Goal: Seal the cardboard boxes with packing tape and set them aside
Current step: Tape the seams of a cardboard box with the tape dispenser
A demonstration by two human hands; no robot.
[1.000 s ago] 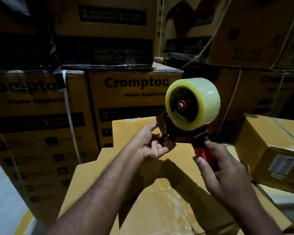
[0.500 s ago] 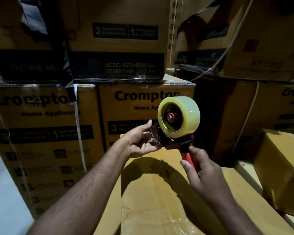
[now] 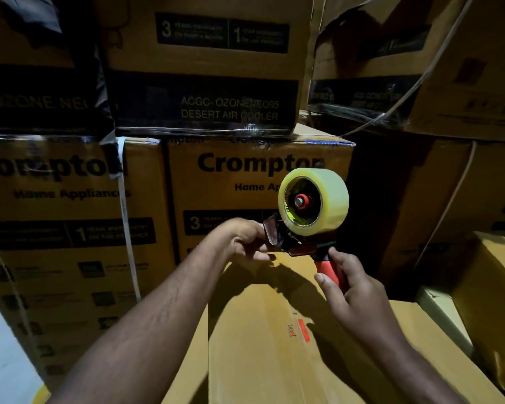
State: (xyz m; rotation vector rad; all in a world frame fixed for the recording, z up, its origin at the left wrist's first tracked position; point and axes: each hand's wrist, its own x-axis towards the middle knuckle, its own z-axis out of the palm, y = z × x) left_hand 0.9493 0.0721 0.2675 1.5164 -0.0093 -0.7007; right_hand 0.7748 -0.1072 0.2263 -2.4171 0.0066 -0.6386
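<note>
Well, furthest left stand the stacked Crompton cartons (image 3: pixel 70 228), with a white strap (image 3: pixel 125 228) running down the face of one. My left hand (image 3: pixel 245 240) reaches forward in mid-air, fingers curled at the front end of the tape dispenser (image 3: pixel 296 246), right by its dark guard plate (image 3: pixel 271 233) (whether I have the loose tape end pinched there, I cannot tell). The dispenser is held up above the plain cardboard box (image 3: pixel 260 345) in front of me, apart from its top, and the clear tape roll (image 3: pixel 330 196) stands on edge on its red hub (image 3: pixel 302 201). My right hand (image 3: pixel 353 301) is wrapped round the red handle (image 3: pixel 330 271) below the roll, thumb along its near side. The box top carries a small red label (image 3: pixel 303 330). Far right sits another plain carton (image 3: pixel 493 287).
</note>
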